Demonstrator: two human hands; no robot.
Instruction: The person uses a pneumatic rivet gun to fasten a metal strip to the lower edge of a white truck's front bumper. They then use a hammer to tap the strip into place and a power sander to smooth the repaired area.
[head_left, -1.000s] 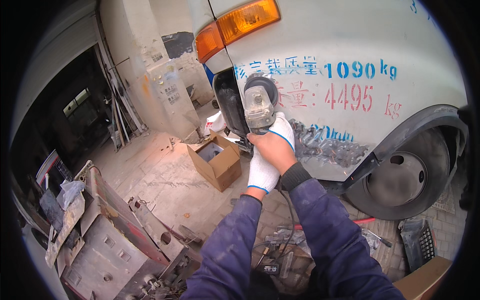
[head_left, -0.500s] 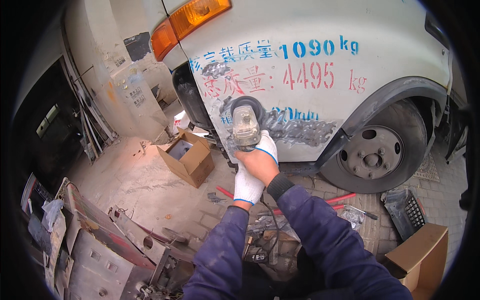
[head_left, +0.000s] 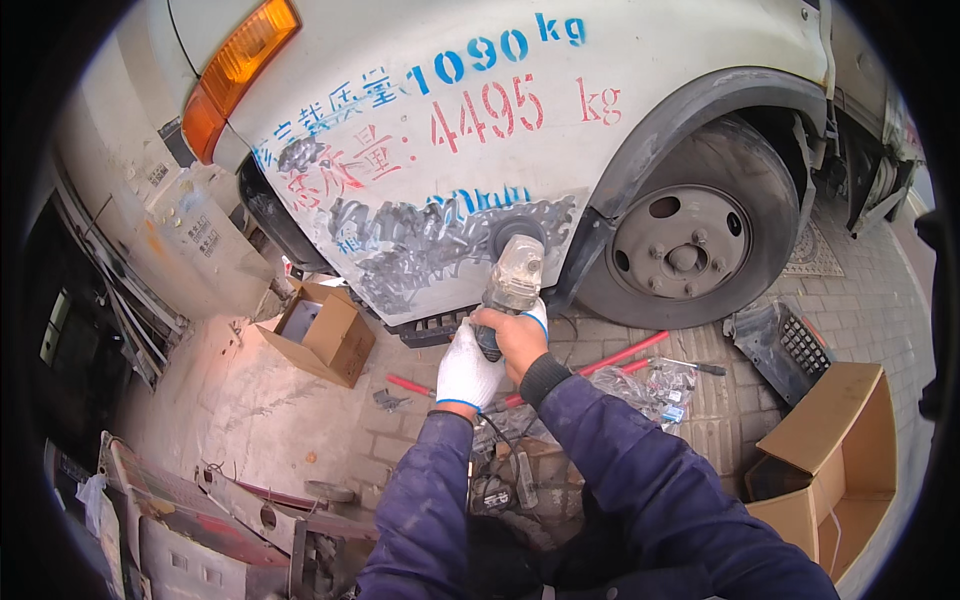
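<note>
An angle grinder (head_left: 516, 278), its front dusty and pale, is gripped in both of my hands. Its round dark disc (head_left: 518, 232) lies against the white vehicle panel (head_left: 480, 165), beside the wheel arch. My left hand (head_left: 468, 372), in a white glove with a blue cuff edge, wraps the grinder's rear body. Just ahead of it, my right hand (head_left: 520, 343) closes round the body; its glove shows only partly, with bare skin on the thumb side. Around the disc, swirled grey abraded patches (head_left: 400, 255) cover part of the blue stencilled marking.
A large tyre (head_left: 690, 250) stands right of the panel. On the paving lie red bars (head_left: 640, 350), plastic bags (head_left: 665, 390) and a black grille piece (head_left: 780, 340). Open cardboard boxes sit at left (head_left: 325, 340) and lower right (head_left: 830, 460). Scrap metal panels (head_left: 200, 530) crowd the lower left.
The grinder has moved rightward across the panel toward the wheel arch, with both hands still on it. More of the lower-left panel is grey. My view has shifted right.
</note>
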